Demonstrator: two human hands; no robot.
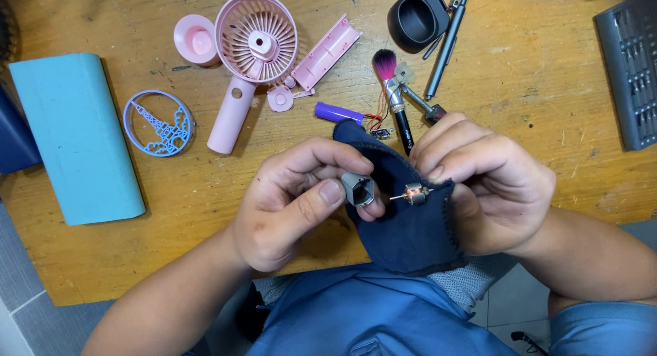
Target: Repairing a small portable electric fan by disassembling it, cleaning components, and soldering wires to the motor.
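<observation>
Copper windings glint on the small motor rotor with its thin steel shaft, which my right hand pinches through a fold of dark navy cloth, so my fingers touch fabric rather than the coil. That grip is clenched on rotor and cloth together, the shaft pointing left toward my other hand. My left hand grasps the small grey metal motor housing between thumb and fingertips, its open mouth turned toward the shaft tip; the two parts sit just beside each other, not touching, held above the near edge of the worn yellow wooden surface and over my blue shirt.

Everything else lies beyond my hands, well apart from them. A pink plastic handheld fan body with its round grille lies flat, with a round pink base cap to its left and a long pink cover strip to its right. A lilac ring-shaped plastic grille with a tower motif rests near a light blue rolled mat. Close behind the cloth sit a purple cylindrical battery cell with red and black wires, a small brush with pink-tipped bristles, a slim metal screwdriver and a black cup-shaped holder. A grey tray of screwdriver bits lies at the far right.
</observation>
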